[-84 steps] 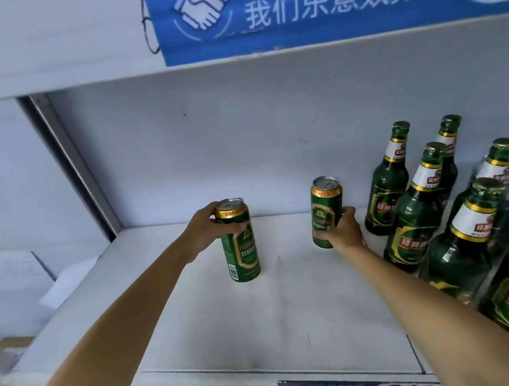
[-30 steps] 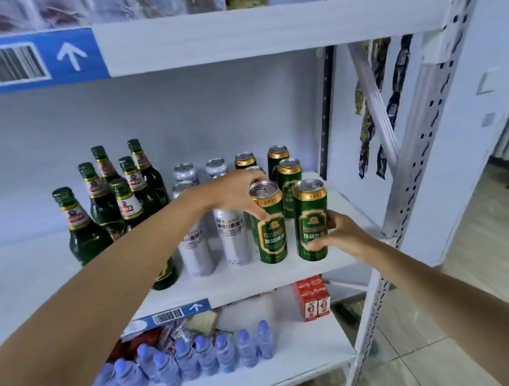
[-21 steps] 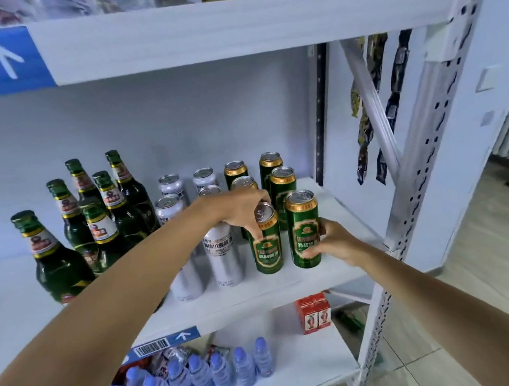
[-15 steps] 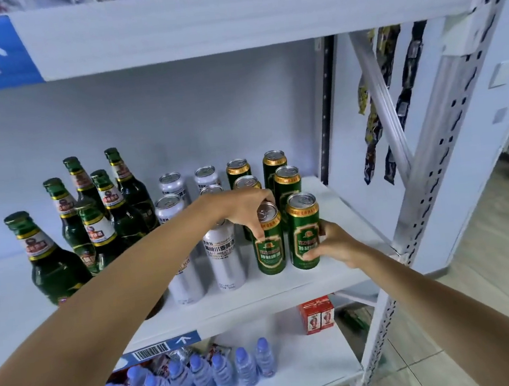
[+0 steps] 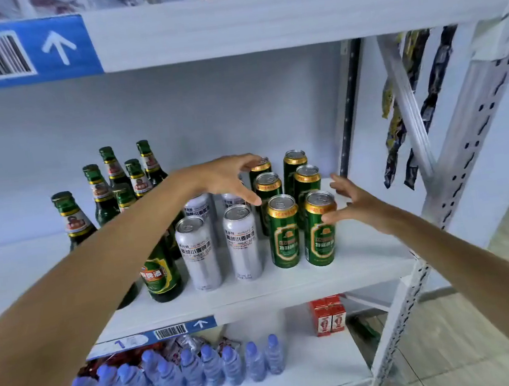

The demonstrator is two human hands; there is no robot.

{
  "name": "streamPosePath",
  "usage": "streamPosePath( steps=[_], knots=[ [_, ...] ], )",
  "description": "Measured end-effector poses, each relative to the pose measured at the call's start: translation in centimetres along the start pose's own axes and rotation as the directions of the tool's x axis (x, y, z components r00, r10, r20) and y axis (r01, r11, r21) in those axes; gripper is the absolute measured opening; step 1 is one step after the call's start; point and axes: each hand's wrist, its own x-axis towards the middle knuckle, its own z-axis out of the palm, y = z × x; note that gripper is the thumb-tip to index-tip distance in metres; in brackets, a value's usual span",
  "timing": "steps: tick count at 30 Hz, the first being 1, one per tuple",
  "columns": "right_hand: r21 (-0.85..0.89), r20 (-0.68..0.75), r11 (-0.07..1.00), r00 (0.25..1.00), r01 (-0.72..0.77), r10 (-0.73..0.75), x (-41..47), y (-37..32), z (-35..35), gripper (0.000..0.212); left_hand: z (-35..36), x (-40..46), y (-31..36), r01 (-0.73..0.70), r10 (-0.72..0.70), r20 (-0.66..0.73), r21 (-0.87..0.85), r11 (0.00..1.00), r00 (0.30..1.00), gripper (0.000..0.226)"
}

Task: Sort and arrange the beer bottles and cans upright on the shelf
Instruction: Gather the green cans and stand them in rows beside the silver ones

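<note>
Two green beer cans stand upright side by side at the front of the white shelf (image 5: pixel 360 272): the left green can (image 5: pixel 284 232) and the right green can (image 5: pixel 320 231). Several more green cans (image 5: pixel 307 180) stand in rows behind them. Silver cans (image 5: pixel 242 241) stand to their left, and green beer bottles (image 5: pixel 101 194) further left. My left hand (image 5: pixel 229 176) hovers with fingers spread above the cans, holding nothing. My right hand (image 5: pixel 354 202) is spread just right of the right green can, its thumb tip close to the can's top.
A steel upright (image 5: pixel 454 176) with holes frames the shelf's right end. The lower shelf carries several blue-capped water bottles (image 5: pixel 203 367) and red cartons (image 5: pixel 329 317). Dark snack packets (image 5: pixel 426 100) hang at the right. The shelf above overhangs with a blue label (image 5: pixel 18 53).
Both hands have let go of the two front green cans and lifted away with fingers spread. The cans now stand on the shelf by themselves.
</note>
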Motion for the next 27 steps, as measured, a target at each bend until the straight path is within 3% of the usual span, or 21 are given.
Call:
streamPosePath(
  steps=[4,7,11,15,17,20,24,27],
  knots=[
    [-0.134,-0.048,0.984,0.991,0.120,-0.128,-0.2,-4.2,-1.3,0.089,-2.0,-4.7,-1.5,0.066,-0.064,-0.091,0.024,0.997,0.994,0.090],
    [-0.338,-0.030,0.926,0.982,0.166,-0.187,0.0,-5.8,0.1,0.074,-1.2,-7.3,-2.8,0.142,-0.134,-0.116,0.059,0.988,0.984,0.082],
    [-0.638,0.106,0.741,0.977,0.210,-0.186,0.8,-6.5,4.1,0.075,1.2,-8.8,-4.8,0.215,-0.206,-0.064,0.205,0.955,0.976,0.069],
    [-0.775,0.129,0.598,0.978,0.204,-0.167,2.2,-6.4,6.9,0.079,3.1,-8.6,-6.2,0.201,-0.193,-0.059,0.381,0.903,0.979,0.043],
    [-0.781,0.124,0.600,0.985,0.172,-0.121,2.9,-6.6,7.5,0.082,3.4,-8.5,-6.6,0.178,-0.152,-0.096,0.432,0.884,0.984,0.037],
    [-0.759,0.091,0.635,0.989,0.146,-0.119,3.4,-7.0,8.0,0.076,3.1,-8.0,-7.4,0.149,-0.097,-0.130,0.485,0.862,0.987,0.049],
    [-0.725,0.022,0.682,0.992,0.099,-0.121,3.1,-6.9,7.9,0.067,2.1,-7.3,-8.5,0.130,-0.112,-0.067,0.481,0.867,0.991,0.063],
    [-0.689,0.002,0.720,0.994,0.081,-0.110,2.6,-6.8,7.6,0.065,1.8,-6.8,-8.9,0.133,-0.143,-0.010,0.437,0.890,0.990,0.053]
  ],
)
